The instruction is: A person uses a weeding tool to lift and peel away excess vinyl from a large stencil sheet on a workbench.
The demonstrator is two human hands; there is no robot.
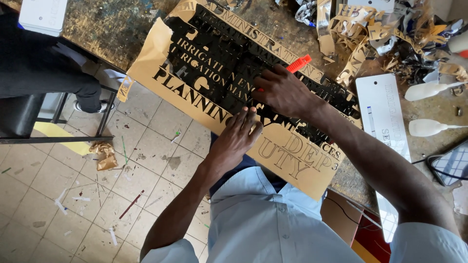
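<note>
Tan backing sheet [292,165] with black cut lettering lay mid-frame, overhanging the worn surface [112,29]. Left hand [236,139] pressed flat, fingers spread, on its lower edge. Right hand [282,90] closed around an orange-handled knife [298,64], centre-right. Paper scraps [360,29] heaped upper right.

A large rectangular tan sheet [292,160] covered with black cut-out lettering lies slanted across the table edge, at the centre of the view. To its right, on the table, lies a narrow white rectangular sign plate [382,114] with faint grey lettering and rounded corners. At the top left corner sits a white rectangular plate [43,14], partly cut off by the frame.
</note>
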